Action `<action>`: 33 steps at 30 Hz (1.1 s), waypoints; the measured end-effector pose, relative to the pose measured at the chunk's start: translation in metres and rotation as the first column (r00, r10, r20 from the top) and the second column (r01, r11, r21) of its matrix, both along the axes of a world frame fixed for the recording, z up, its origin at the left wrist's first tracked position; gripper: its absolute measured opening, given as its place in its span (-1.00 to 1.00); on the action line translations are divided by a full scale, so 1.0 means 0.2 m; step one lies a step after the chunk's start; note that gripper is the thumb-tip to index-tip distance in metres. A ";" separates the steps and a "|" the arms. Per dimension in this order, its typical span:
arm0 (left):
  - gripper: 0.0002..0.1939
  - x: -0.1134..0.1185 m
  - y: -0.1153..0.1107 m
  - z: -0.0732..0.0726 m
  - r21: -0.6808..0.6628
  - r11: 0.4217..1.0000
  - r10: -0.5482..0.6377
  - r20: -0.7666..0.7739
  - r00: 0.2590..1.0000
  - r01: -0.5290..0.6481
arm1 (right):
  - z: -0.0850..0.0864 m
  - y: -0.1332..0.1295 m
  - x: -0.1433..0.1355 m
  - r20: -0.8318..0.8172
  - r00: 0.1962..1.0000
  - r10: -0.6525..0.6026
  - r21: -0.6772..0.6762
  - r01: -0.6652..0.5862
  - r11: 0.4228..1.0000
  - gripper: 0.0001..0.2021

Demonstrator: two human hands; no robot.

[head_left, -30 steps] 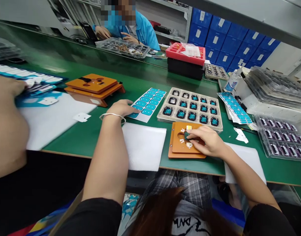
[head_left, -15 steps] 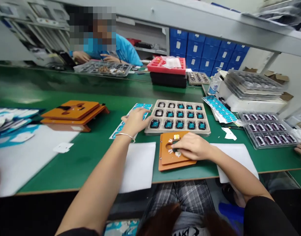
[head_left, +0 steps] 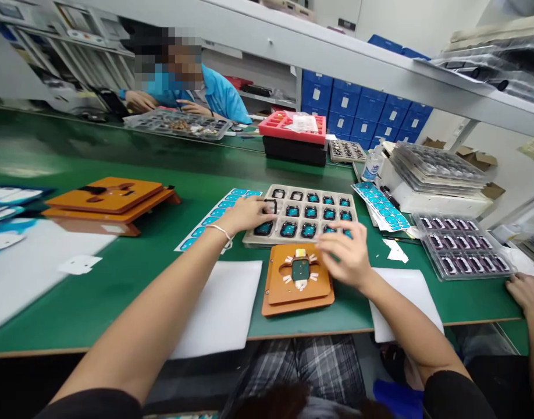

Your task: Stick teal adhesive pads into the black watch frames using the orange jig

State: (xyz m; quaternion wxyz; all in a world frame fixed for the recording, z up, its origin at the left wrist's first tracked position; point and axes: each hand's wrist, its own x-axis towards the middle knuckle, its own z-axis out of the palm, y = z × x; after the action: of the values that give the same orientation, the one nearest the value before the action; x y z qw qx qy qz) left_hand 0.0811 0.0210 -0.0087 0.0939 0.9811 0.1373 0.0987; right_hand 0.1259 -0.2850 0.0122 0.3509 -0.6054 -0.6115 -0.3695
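My left hand [head_left: 251, 214] pinches a black square frame [head_left: 270, 206] at the left side of a beige tray [head_left: 276, 237]. Black frames sit in the tray's pockets, most of them with blue faces. My right hand [head_left: 346, 253] is raised with its fingers apart and nothing visible in it, beside the right edge of an orange fixture [head_left: 278, 291]. A dark green square piece [head_left: 301, 269] lies in the fixture's opening, with white strips around it. Left of the tray, under my left wrist, lies a sheet of blue stickers [head_left: 206, 220].
A second orange fixture [head_left: 110, 201] stands at the left. White foam sheets [head_left: 223, 302] flank the near fixture. At the right are a clear tray of purple parts [head_left: 465, 247] and another person's hand [head_left: 527, 294]. Across the bench a person in blue [head_left: 223, 93] works.
My right hand has let go of the piece in the fixture and lifted away, fingers spread. My left hand has reached onto the tray and taken hold of a frame. The view has shifted slightly.
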 end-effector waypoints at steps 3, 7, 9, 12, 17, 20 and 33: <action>-0.53 -0.02 0.03 -0.04 -0.049 0.999 -0.002 0.066 0.998 0.006 | -0.01 0.00 0.05 -0.277 0.956 -0.093 0.013 0.101 0.995 -0.85; -0.59 -0.04 0.00 -0.06 -0.081 0.996 -0.024 0.213 0.977 0.042 | -0.02 0.02 0.10 -0.438 0.898 -0.031 0.002 0.036 0.999 -0.87; -0.64 -0.07 -0.03 -0.04 -0.094 0.993 -0.047 0.284 0.958 0.076 | -0.03 0.03 0.10 -0.460 0.888 0.008 -0.013 -0.016 1.000 -0.89; -0.67 -0.11 -0.10 0.01 -0.122 0.975 -0.128 0.372 0.919 0.185 | -0.02 0.05 0.09 -0.504 0.861 0.064 -0.040 -0.098 0.994 -0.91; -0.71 -0.20 -0.34 0.11 -0.155 0.883 -0.327 0.475 0.817 0.444 | -0.04 0.06 0.06 -0.642 0.757 0.125 -0.058 -0.210 0.976 -0.84; -0.72 -0.27 -0.48 0.14 -0.176 0.795 -0.431 0.508 0.746 0.580 | -0.05 0.07 0.02 -0.793 0.584 0.175 -0.016 -0.307 0.952 -0.67; -0.47 -0.37 -0.54 0.11 -0.318 0.674 -0.443 0.549 0.709 0.667 | -0.02 0.02 -0.04 -0.959 0.184 0.216 0.110 -0.462 0.880 -0.56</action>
State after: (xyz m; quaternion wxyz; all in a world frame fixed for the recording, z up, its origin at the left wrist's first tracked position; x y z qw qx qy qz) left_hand 0.0071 -0.0874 0.0140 0.3954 0.8688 -0.1797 0.2378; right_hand 0.1182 -0.2801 0.0083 0.6537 -0.5829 -0.4288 0.2214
